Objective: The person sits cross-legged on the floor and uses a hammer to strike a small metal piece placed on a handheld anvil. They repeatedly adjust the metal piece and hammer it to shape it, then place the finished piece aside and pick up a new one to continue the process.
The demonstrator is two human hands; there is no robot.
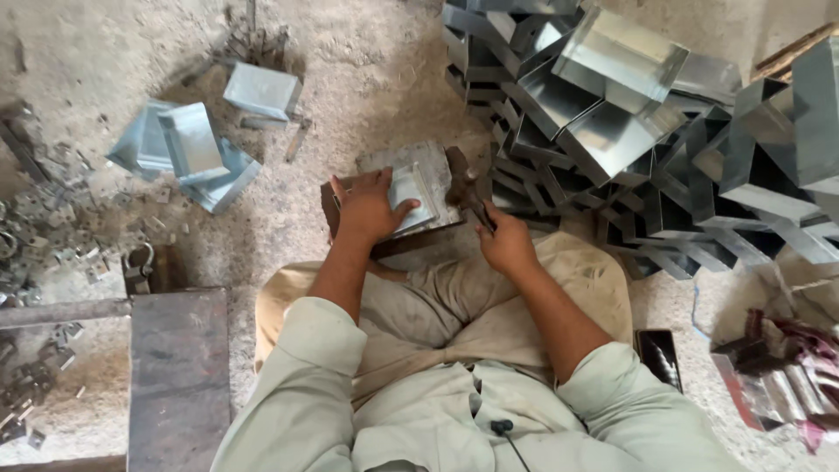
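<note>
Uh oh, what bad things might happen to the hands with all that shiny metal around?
The left hand presses flat on the folded metal piece, right beside where the hammer in the right hand lands; a miss might hit those fingers. The sheet's bare edges look sharp and may cut. The pile of folded metal pieces leans close and might slide.

Seated on the floor, the left hand presses a folded metal sheet onto a block while the right hand grips a hammer.

Silver-grey sheet-metal piece, brown block
</note>
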